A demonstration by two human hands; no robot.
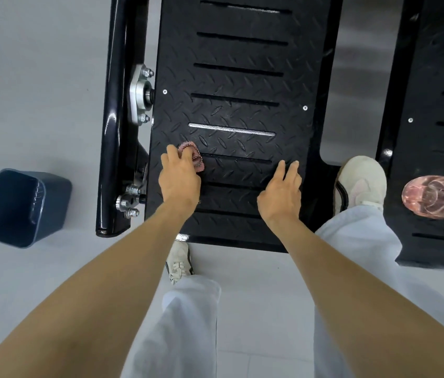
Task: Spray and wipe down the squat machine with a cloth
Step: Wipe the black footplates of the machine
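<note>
The left hand (pixel 180 178) grips a bunched pink cloth (pixel 197 156) against the near left part of the squat machine's black tread footplate (pixel 242 85). The right hand (pixel 280 197) lies just to the right on the plate, fingers straight and holding nothing. A dark bin (pixel 27 208) stands on the floor at left.
</note>
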